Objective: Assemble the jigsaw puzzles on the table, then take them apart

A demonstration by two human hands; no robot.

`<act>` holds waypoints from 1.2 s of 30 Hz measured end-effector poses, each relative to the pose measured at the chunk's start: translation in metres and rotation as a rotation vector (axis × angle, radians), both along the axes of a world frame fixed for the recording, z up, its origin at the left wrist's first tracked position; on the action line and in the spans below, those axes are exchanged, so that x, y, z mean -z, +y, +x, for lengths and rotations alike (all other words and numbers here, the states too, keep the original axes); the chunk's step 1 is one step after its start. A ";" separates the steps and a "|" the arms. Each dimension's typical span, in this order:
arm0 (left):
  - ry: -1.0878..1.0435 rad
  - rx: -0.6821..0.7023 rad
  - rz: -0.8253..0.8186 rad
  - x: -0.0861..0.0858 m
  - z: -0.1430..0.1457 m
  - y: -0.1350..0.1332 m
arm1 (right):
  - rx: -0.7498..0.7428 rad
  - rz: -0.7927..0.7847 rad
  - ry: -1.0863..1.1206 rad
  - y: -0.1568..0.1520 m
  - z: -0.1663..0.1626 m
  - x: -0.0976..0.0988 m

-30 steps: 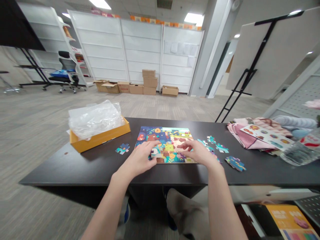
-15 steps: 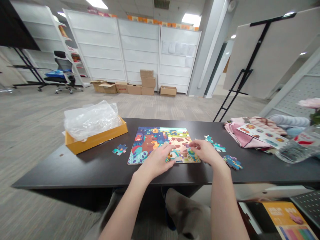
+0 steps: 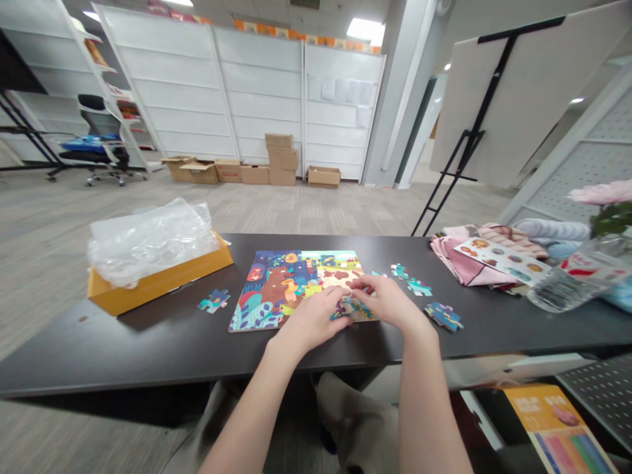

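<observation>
A colourful jigsaw puzzle (image 3: 281, 283) lies flat on the dark table (image 3: 148, 342) in front of me. My left hand (image 3: 313, 319) rests on its lower right part, fingers curled and pressing down on the pieces. My right hand (image 3: 388, 299) sits just beside it at the puzzle's right edge, fingertips pinched on a puzzle piece (image 3: 349, 304) there. Loose pieces lie to the right (image 3: 444, 315), (image 3: 419, 287), (image 3: 399, 270), and one lies to the left (image 3: 214, 301).
A yellow box (image 3: 148, 280) with clear plastic wrap (image 3: 148, 238) stands at the table's left. Folded pink cloths with a sticker sheet (image 3: 488, 258) and a plastic bottle (image 3: 567, 286) lie at the right. An easel board (image 3: 494, 92) stands behind. Cardboard boxes (image 3: 279, 158) line the far wall.
Both hands have shifted from the puzzle's lower middle to its lower right corner and drawn close together. The view has swung to the right, so everything sits further left in frame.
</observation>
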State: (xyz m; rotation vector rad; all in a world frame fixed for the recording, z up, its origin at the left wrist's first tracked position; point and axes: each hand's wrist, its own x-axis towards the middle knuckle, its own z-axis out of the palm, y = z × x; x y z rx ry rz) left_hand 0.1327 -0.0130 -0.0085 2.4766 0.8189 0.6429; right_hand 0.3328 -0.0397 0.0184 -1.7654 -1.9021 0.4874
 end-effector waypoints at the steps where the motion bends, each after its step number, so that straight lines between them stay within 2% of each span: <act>1: -0.004 0.003 0.015 0.000 -0.002 0.000 | -0.005 -0.008 0.007 0.000 0.001 0.001; 8: 0.123 -0.045 0.068 -0.001 -0.014 0.003 | -0.046 -0.086 0.028 -0.001 0.001 0.005; 13: 0.128 -0.047 0.069 0.002 -0.018 0.004 | -0.074 -0.177 0.025 0.001 -0.006 0.008; 22: 0.134 -0.040 0.068 -0.007 -0.029 0.002 | -0.003 -0.147 -0.024 -0.006 0.011 0.003; 32: 0.149 -0.043 0.092 -0.004 -0.012 -0.006 | 0.084 -0.206 -0.055 -0.010 0.015 -0.001; 36: 0.070 -0.027 0.068 -0.002 -0.010 -0.003 | 0.086 -0.219 -0.055 -0.009 0.013 0.000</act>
